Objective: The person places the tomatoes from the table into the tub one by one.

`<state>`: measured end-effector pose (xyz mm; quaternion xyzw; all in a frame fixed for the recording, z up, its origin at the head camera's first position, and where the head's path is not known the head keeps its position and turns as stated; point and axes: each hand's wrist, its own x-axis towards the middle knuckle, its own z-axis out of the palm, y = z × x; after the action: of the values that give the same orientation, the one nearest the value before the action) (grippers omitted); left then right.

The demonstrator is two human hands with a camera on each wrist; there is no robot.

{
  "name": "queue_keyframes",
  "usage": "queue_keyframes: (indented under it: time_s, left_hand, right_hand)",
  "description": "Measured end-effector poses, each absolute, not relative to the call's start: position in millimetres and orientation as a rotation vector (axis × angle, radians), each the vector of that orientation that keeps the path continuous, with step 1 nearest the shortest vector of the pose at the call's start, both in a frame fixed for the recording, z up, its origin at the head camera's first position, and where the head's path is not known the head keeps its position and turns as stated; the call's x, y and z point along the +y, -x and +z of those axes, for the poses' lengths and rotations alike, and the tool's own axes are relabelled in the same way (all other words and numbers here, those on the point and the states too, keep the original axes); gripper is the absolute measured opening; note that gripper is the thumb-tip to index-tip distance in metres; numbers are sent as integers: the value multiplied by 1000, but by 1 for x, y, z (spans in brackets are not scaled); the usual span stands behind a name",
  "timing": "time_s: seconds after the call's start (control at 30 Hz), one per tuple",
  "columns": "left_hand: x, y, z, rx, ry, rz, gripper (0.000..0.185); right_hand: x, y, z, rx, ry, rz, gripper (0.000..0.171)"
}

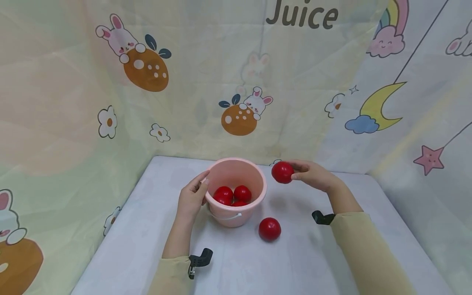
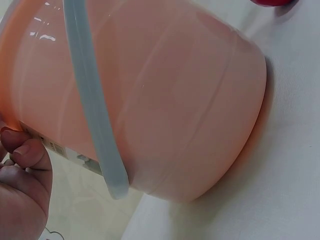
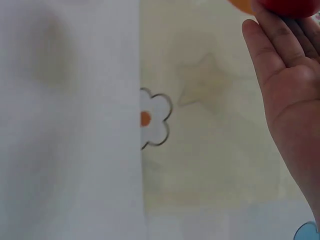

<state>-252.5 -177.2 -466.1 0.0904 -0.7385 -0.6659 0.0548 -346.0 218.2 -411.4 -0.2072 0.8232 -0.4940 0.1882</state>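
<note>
A pink bucket with a pale handle stands on the white table; three red tomatoes lie inside it. My left hand grips the bucket's left rim, its fingertips against the wall in the left wrist view. Just right of the rim and above the table, my right hand pinches a red tomato, whose lower edge shows over the fingers in the right wrist view. Another red tomato lies on the table in front of the bucket.
A cartoon-printed curtain with bunnies, a moon and the word Juice walls the table on three sides. The white table surface meets the curtain close behind my right hand.
</note>
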Motion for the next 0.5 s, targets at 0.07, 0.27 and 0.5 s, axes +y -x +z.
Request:
queue_keyframes:
  time_s: [0.07,0.27,0.5]
  left_hand:
    - [-177,252,-466,-2249,-275,-2015,32]
    - [-177,251,-466,-2260,-282,-2011,33]
    - [-177,252,-467,-2235,-261,-2016,32]
  right_hand:
    - [212,351,-400,2282,659,-1408,62]
    - [176,362,-374,2218,744,-1360,62]
    - [125,369,-366,2126,794,-1297,59]
